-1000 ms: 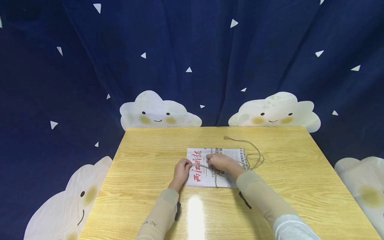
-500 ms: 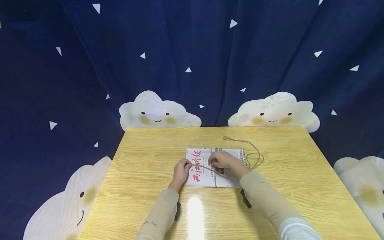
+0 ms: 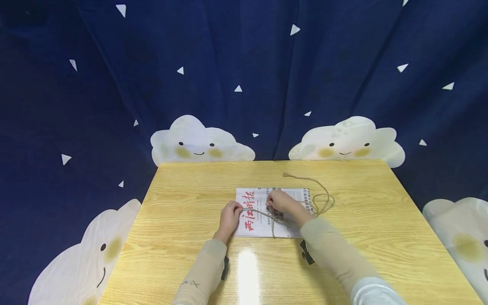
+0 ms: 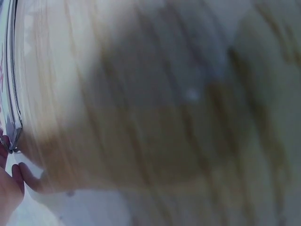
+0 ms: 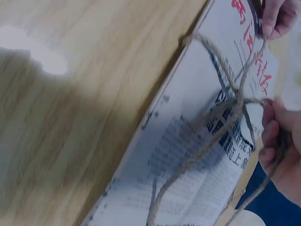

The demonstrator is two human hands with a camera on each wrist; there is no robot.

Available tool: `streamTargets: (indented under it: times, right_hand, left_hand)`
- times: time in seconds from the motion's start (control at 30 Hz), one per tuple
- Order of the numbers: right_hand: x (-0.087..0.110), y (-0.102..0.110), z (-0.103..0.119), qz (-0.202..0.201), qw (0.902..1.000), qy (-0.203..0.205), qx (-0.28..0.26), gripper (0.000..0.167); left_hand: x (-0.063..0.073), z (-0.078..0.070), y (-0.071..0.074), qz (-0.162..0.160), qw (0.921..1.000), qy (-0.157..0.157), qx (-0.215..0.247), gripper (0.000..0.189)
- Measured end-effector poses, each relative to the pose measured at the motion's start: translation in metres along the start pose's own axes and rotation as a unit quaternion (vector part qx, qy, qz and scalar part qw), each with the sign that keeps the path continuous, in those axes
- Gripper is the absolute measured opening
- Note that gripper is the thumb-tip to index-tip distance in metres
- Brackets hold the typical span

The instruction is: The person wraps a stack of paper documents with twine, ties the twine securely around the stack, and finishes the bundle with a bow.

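A folded newspaper [image 3: 259,229] with large red characters lies flat on the table in the head view. Brown twine [image 5: 239,101] runs across and around it, its strands crossing near the middle of the top side. At the paper's left edge my left hand [image 3: 230,218] pinches one strand between thumb and fingertips, and that strand stretches to the crossing. My right hand [image 3: 283,202] lies over the paper just beyond the crossing. In the right wrist view its curled fingers [image 5: 269,134] grip another length of twine. The left wrist view catches only part of the left hand [image 4: 9,188].
A loose tail of twine [image 3: 324,186] loops over the table behind and right of the newspaper, its frayed end toward the back. The wooden table [image 3: 183,190] ends at a dark blue curtain [image 3: 213,63] with clouds and white triangles.
My right hand has shifted slightly rightward across the newspaper, its fingertips drawing in nearer the twine crossing. My left hand keeps its place at the left edge with its strand.
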State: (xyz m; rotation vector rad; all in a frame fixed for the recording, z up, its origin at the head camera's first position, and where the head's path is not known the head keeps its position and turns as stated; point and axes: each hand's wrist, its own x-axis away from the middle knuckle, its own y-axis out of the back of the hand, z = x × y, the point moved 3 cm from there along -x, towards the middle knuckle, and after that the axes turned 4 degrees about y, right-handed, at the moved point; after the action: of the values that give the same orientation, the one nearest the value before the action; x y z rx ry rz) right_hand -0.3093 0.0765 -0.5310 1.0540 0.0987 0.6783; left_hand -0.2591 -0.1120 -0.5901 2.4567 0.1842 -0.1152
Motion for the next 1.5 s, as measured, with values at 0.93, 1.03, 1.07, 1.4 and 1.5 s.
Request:
streamTargets:
  times: [0.93,1.03,1.07,1.4,1.5]
  right_hand:
    - [0.069,-0.027,0.04,-0.105,0.9911,-0.081,0.009,0.021]
    - [0.072,-0.039,0.034,-0.117,0.9883,-0.095,0.022,0.014]
    - [0.072,-0.041,0.032,-0.124,0.9869,-0.099,0.028,0.011]
    - [0.068,-0.058,0.01,-0.16,0.9774,-0.135,0.029,0.018]
    - [0.071,-0.061,0.005,-0.167,0.976,-0.139,0.011,0.025]
  left_hand:
    - [-0.001,-0.001,0.0,-0.033,0.9991,0.018,-0.019,0.005]
    - [0.0,-0.001,-0.001,-0.025,0.9994,0.012,-0.019,0.006]
    - [0.0,-0.001,-0.001,-0.021,0.9996,0.008,-0.019,0.006]
    - [0.007,-0.008,-0.003,0.015,0.9897,-0.093,-0.108,0.01]
    - [0.009,-0.011,-0.006,0.023,0.9813,-0.114,-0.153,0.016]
